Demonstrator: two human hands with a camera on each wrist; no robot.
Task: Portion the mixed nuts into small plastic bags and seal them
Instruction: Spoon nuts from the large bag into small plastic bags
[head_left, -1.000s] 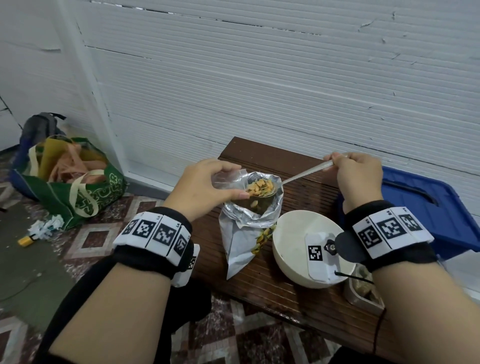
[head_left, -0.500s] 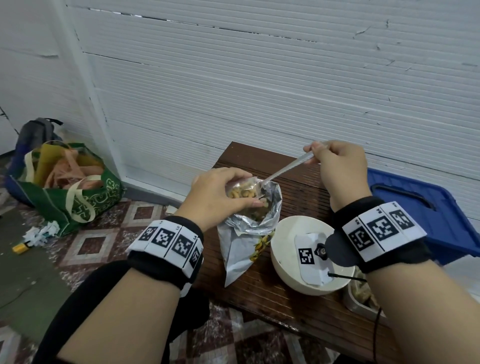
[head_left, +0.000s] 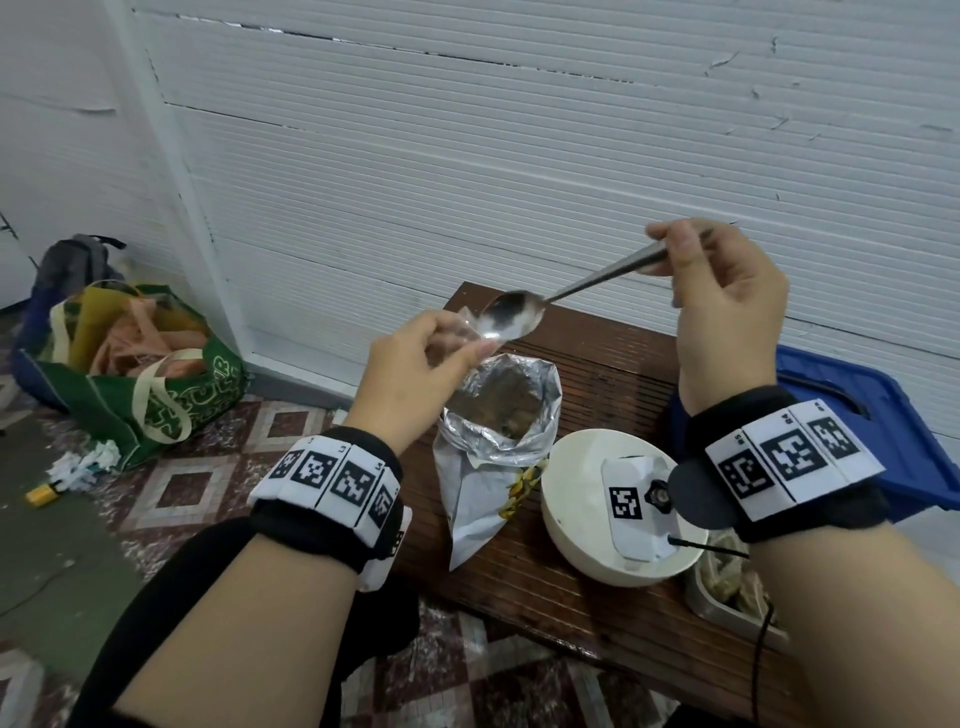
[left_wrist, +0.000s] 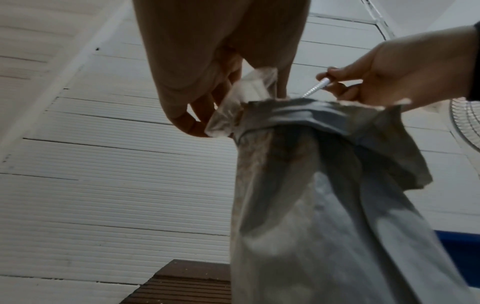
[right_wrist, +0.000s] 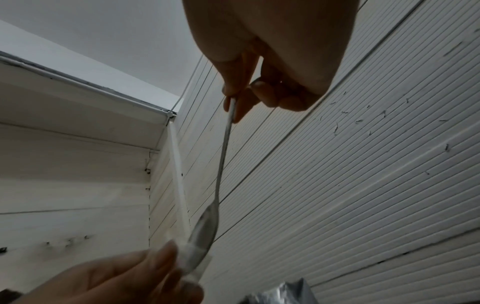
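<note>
Pinched in my left grip (head_left: 415, 374) was a small clear bag (left_wrist: 241, 102), held above the open foil pouch (head_left: 498, 415) on the desk (head_left: 613, 374). With my right grip (head_left: 727, 301) I held the spoon (head_left: 511, 316), its empty bowl at the bag's mouth.

We face a white ribbed wall (head_left: 519, 156), cracked in places, with a white post (head_left: 171, 171) at left. Our floor (head_left: 182, 483) is patterned tile in dark red and cream, littered with scraps. A dark slatted bench (head_left: 597, 613) stands near the wall.
</note>
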